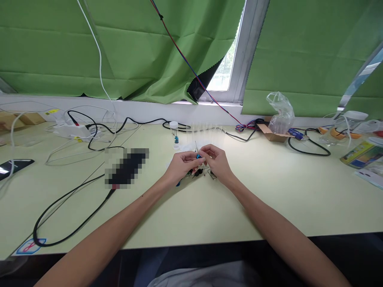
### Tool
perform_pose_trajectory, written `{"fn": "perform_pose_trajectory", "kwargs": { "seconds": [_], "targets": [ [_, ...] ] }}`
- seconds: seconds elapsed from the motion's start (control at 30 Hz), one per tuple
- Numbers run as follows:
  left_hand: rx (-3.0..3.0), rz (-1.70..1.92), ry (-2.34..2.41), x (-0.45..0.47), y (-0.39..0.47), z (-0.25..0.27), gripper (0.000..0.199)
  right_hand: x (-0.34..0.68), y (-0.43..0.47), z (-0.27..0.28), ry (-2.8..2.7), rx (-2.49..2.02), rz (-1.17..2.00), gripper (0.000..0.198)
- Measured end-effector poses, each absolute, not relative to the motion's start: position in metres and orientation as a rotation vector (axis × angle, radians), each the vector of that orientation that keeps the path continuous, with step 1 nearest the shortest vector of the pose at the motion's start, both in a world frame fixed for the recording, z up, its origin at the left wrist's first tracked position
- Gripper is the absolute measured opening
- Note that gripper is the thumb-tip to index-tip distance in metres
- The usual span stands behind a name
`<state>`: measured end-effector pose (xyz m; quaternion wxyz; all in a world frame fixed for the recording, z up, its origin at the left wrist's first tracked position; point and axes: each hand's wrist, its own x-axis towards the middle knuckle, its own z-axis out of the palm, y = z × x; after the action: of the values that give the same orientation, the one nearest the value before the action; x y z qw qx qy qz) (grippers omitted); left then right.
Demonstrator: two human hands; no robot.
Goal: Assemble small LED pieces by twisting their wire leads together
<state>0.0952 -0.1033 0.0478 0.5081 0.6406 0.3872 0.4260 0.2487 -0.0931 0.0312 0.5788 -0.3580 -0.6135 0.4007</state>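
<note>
My left hand (184, 166) and my right hand (218, 162) meet over the middle of the table. Between their fingertips is a small blue part (198, 156), with a thin dark pin or wire standing up beside it. Both hands are closed in a pinch on this part; its exact kind is too small to make out. Beneath the hands lie several small dark and metal pieces (198, 172), partly hidden by the fingers. Just behind stands a small clear bottle (174, 134) with a white cap and something blue inside. A clear plastic rack or box (203, 133) is beside it.
A pixelated dark device (127, 168) on a black cable (74, 185) lies to the left, near a power strip (73, 130) and a phone (14, 167). Rightward are a cardboard box (273, 133), a blue connector (296, 133) and a clear jar (338, 129). The front edge is near my forearms.
</note>
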Motion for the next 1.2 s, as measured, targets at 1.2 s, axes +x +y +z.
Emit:
{"fn": "perform_pose_trajectory", "kwargs": {
  "seconds": [1.2],
  "targets": [
    [1.578,0.974,0.954,0.0950,-0.1073,0.0526,0.032,0.2468,-0.0949,0.0325,-1.275,-0.821,1.198,0.023]
  ]
}}
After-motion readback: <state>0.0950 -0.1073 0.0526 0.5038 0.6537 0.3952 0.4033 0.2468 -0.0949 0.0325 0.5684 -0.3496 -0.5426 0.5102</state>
